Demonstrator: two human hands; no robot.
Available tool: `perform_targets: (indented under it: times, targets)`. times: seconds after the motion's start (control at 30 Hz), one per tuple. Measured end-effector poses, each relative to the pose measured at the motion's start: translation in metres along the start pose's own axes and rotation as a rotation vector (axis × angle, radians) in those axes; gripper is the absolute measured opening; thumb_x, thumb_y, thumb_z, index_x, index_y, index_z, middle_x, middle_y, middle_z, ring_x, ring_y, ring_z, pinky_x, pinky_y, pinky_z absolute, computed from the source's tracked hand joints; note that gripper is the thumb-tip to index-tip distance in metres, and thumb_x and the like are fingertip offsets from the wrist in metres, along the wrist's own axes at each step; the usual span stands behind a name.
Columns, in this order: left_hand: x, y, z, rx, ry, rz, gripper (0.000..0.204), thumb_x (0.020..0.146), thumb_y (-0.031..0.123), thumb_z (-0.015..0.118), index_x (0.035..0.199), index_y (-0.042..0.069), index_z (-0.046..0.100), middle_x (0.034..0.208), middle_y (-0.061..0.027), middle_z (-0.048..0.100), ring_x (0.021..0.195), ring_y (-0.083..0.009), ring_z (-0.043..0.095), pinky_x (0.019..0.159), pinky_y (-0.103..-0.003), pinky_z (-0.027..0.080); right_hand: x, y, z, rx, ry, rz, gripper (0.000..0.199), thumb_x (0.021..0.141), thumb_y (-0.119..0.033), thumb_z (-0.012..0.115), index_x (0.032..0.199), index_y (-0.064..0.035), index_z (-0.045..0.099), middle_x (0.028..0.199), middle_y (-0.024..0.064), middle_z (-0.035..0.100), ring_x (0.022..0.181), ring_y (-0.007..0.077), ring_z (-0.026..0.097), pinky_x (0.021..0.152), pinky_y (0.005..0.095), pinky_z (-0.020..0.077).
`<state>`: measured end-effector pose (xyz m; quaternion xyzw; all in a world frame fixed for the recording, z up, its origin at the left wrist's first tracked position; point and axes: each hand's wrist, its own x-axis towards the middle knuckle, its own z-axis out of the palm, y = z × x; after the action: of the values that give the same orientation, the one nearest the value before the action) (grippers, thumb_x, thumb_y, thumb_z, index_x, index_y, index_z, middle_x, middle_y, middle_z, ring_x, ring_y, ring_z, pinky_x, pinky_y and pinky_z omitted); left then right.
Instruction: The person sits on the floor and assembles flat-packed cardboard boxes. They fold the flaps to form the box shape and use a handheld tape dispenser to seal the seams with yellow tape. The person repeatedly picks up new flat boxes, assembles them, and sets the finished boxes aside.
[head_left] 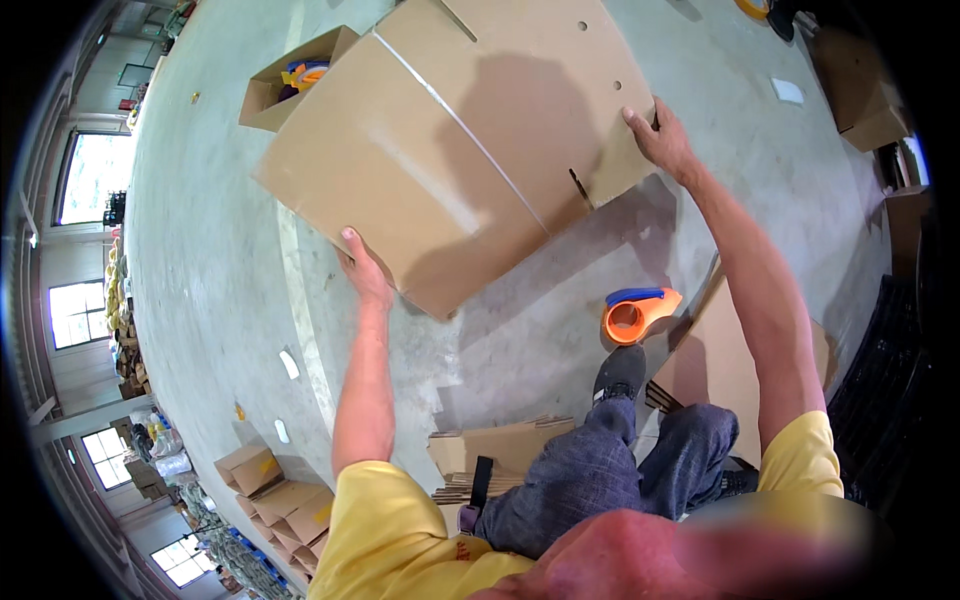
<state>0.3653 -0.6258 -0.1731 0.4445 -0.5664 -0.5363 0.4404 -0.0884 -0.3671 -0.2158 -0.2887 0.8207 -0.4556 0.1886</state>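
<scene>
A large flattened cardboard box (480, 130) is held up in front of me above the floor, tilted. A pale line runs down its face, and slots and small round holes show near its edges. My left hand (368, 275) grips its near left edge, thumb on the face and fingers hidden behind. At the right edge, my right hand (662, 142) holds it the same way, thumb on the face. Below the cardboard, an orange tape dispenser (640, 312) with a blue part lies on the floor by my shoe (618, 372).
An open carton (265, 97) with orange and blue items stands beyond the cardboard's left side. Flat cardboard stacks (500, 446) lie by my legs, with another flat sheet (715, 350) at right. Several cartons (285, 505) sit lower left; another carton (868, 115) stands far right.
</scene>
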Motion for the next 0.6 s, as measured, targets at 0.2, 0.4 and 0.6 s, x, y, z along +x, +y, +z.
perform_targets:
  times: [0.2, 0.4, 0.6]
  targets:
    - [-0.023, -0.010, -0.021, -0.108, -0.103, -0.168, 0.077, 0.104, 0.053, 0.062, 0.155, -0.001, 0.040, 0.150, -0.0129, 0.052, 0.136, -0.0258, 0.053, 0.111, -0.042, 0.046, -0.024, -0.006, -0.017, -0.001, -0.007, 0.028, 0.072, 0.096, -0.056, 0.069, 0.138, 0.0030, 0.060, 0.118, 0.0223, 0.072, 0.103, 0.0347, 0.071, 0.093, 0.0458, 0.0548]
    - [-0.059, 0.013, -0.015, 0.266, -0.166, -0.231, 0.065, 0.107, 0.046, 0.059, 0.148, -0.003, 0.048, 0.143, -0.0138, 0.058, 0.129, -0.0247, 0.057, 0.108, -0.041, 0.047, -0.120, 0.002, -0.041, -0.020, 0.124, 0.042, 0.068, 0.096, -0.051, 0.070, 0.135, 0.0054, 0.062, 0.120, 0.0262, 0.071, 0.103, 0.0410, 0.070, 0.098, 0.0469, 0.0520]
    - [-0.076, 0.015, -0.003, 0.354, -0.090, -0.354, 0.054, 0.107, 0.040, 0.062, 0.134, -0.006, 0.058, 0.127, -0.0159, 0.066, 0.115, -0.0226, 0.061, 0.102, -0.041, 0.049, -0.099, -0.022, -0.053, -0.408, 0.085, 0.127, 0.063, 0.105, -0.052, 0.055, 0.138, 0.0004, 0.061, 0.124, 0.0315, 0.068, 0.117, 0.0493, 0.064, 0.102, 0.0529, 0.0497]
